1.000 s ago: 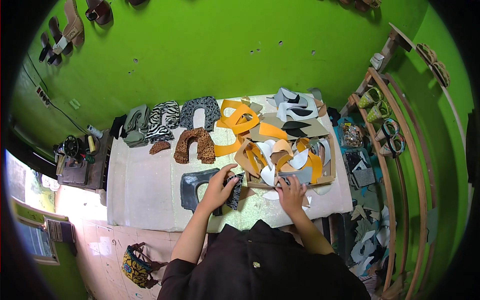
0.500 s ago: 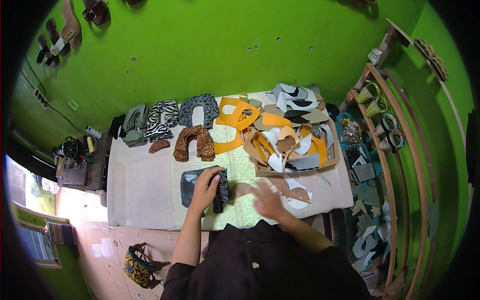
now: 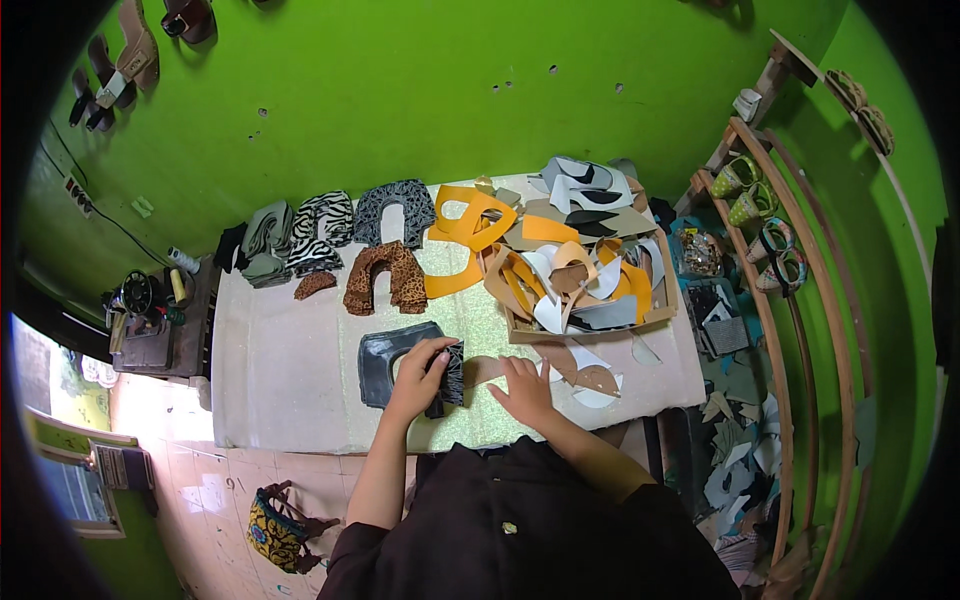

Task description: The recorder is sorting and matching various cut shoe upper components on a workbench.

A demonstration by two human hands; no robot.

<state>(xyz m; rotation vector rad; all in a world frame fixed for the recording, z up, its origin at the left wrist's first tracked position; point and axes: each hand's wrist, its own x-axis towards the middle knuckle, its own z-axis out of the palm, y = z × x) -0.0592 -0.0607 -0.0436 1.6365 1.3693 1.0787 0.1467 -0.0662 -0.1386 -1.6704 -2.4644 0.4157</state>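
Observation:
Near the front of the table, my left hand is closed over a glossy black U-shaped cut piece. The piece's right-hand part shows a black-and-grey patterned side next to my fingers. My right hand lies on the table to its right, fingers spread and holding nothing. Between the two hands is a tan scrap, its right end close to my right fingertips. Brown and white offcuts lie just beyond my right hand.
A cardboard box full of orange, white and tan pieces stands at the table's right. Leopard-print, grey-patterned, zebra-print and grey-green stacks line the back. A wooden rack with shoes stands at the right.
My right hand, blurred in motion before, now rests still on the table slightly left of where it was. My left hand has stayed on the black piece.

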